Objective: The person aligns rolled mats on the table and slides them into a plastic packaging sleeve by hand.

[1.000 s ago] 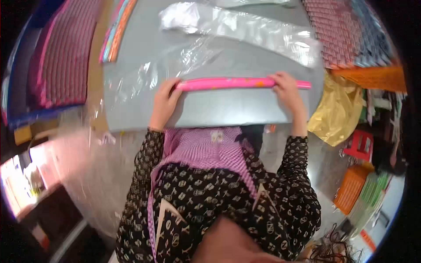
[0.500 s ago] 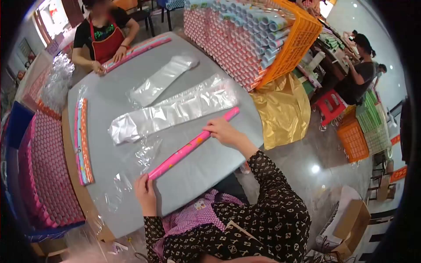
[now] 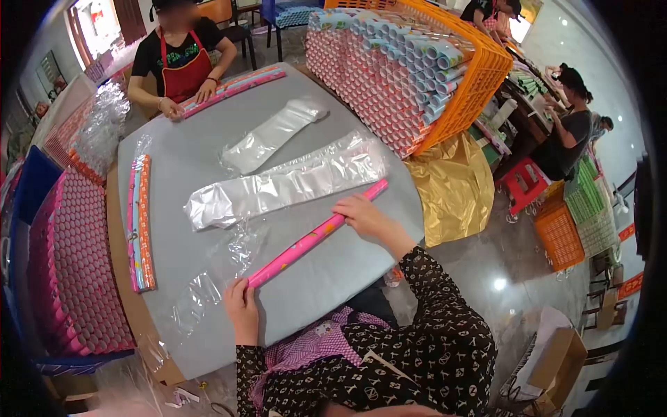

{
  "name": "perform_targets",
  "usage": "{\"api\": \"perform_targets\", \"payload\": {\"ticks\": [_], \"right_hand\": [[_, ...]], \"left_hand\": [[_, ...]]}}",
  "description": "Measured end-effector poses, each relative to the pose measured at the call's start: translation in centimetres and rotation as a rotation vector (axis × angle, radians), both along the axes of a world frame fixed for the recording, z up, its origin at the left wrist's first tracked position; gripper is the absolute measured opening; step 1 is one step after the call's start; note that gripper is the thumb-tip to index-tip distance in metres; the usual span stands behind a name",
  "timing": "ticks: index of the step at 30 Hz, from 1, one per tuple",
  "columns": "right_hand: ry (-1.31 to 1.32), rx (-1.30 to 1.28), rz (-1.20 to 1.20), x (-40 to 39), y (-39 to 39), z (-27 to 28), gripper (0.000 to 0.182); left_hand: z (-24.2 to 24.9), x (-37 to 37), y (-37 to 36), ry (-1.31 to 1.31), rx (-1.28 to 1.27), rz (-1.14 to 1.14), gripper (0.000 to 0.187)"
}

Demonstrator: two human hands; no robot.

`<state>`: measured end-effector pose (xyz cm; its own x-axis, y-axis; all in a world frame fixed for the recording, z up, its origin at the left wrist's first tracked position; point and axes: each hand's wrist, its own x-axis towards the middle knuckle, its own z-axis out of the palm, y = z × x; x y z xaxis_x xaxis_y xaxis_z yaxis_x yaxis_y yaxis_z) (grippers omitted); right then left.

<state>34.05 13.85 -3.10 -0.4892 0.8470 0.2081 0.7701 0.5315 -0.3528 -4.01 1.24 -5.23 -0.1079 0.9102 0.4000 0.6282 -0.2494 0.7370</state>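
Note:
A long pink patterned roll [image 3: 306, 242] lies slanted across the front of the grey table [image 3: 333, 274]. At its lower left end is my left hand [image 3: 241, 299], fingers closed on that end. My right hand [image 3: 360, 212] grips the roll nearer its upper right end, with the tip sticking out beyond. Thin clear film [image 3: 240, 250] lies just left of the roll. Behind it rests a long stack of clear plastic sleeves [image 3: 285, 186], with a shorter stack [image 3: 274, 135] farther back.
Bundled rolls [image 3: 140, 222] lie at the table's left edge. A co-worker's hands [image 3: 187, 101] touch rolls at the far edge. An orange crate [image 3: 479, 87] of tubes stands back right, gold sheeting [image 3: 458, 194] below it. A blue bin [image 3: 31, 191] with pink tubes is at left.
The whole view has shifted slightly, moving the table and its contents right and down in the frame. Both my hands keep their places on the pink roll.

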Motion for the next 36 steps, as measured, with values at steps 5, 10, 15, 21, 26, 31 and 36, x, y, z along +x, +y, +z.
{"api": "perform_targets", "payload": {"ticks": [5, 10, 15, 21, 26, 31, 36], "right_hand": [[-0.083, -0.093, 0.006, -0.5, -0.1, 0.5, 0.045], [-0.057, -0.106, 0.024, -0.9, 0.2, 0.2, 0.044], [-0.010, -0.127, 0.018, -1.4, 0.4, 0.8, 0.044], [-0.001, -0.187, 0.024, -2.1, 0.2, 1.8, 0.041], [-0.021, -0.193, -0.002, -2.6, -0.1, 2.9, 0.035], [0.028, -0.099, 0.039, -2.0, 0.6, 2.8, 0.034], [0.033, 0.064, 0.013, -1.0, 2.7, 4.4, 0.032]], "left_hand": [[0.0, 0.0, 0.0, -0.036, -0.019, -0.011, 0.021], [-0.4, -0.2, 0.1, -0.033, -0.007, -0.012, 0.021], [-0.4, -0.2, 0.1, -0.029, 0.003, -0.019, 0.021], [-0.2, -0.1, 0.1, -0.005, 0.002, -0.014, 0.021], [-0.5, -0.3, 0.2, 0.017, 0.007, -0.008, 0.021], [-0.3, -0.1, 0.1, 0.016, 0.009, 0.011, 0.020], [-0.4, -0.2, 0.1, -0.004, -0.007, -0.007, 0.021]]}}
